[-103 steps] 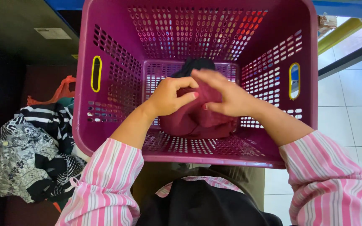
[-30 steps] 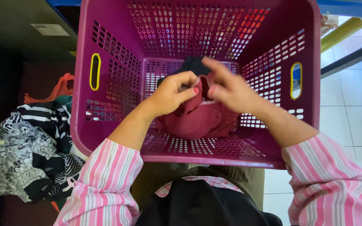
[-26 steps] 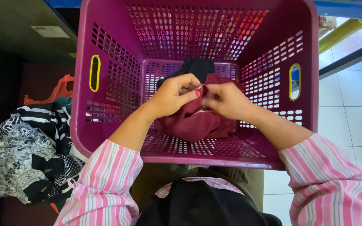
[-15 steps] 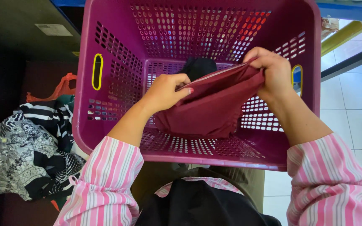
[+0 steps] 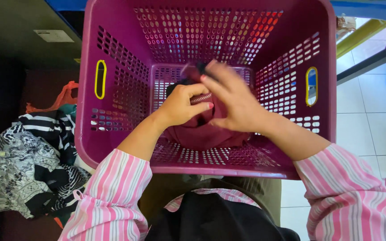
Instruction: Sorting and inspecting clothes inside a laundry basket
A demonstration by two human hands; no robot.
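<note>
While basket (image 5: 112,134) walls hem maroon cloth (image 5: 202,134), left hand (image 5: 182,105) fingers clamp it; right hand (image 5: 233,105) fingers spread.

The right hand (image 5: 235,105) has swung back over the maroon cloth (image 5: 202,131), bunching it.

Pink-and-white striped sleeves (image 5: 112,192), red-painted fingernails (image 5: 210,105).

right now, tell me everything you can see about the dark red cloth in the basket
The dark red cloth is a soft, maroon fabric, bunched and creased, lying on the floor of the perforated purple plastic basket. The left hand pinches its upper edge, and the right hand covers its top. A darker garment shows just behind it. Its full shape is hidden.
</note>
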